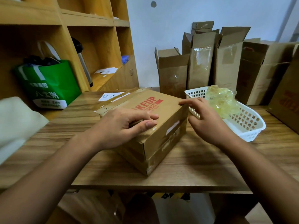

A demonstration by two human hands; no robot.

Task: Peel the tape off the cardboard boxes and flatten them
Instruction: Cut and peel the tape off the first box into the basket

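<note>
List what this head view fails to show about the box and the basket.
- cardboard box: start of its red print, covered by the left hand, head view.
- Whether the left hand's curled fingers pinch tape: the fingers themselves hide it.
- Wad in the white basket: glare and blur; material unclear.
- Rightmost leaning box: cut off by the frame edge.

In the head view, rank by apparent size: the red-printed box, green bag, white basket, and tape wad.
1. red-printed box
2. white basket and green bag: too alike to rank
3. tape wad, smallest
</note>
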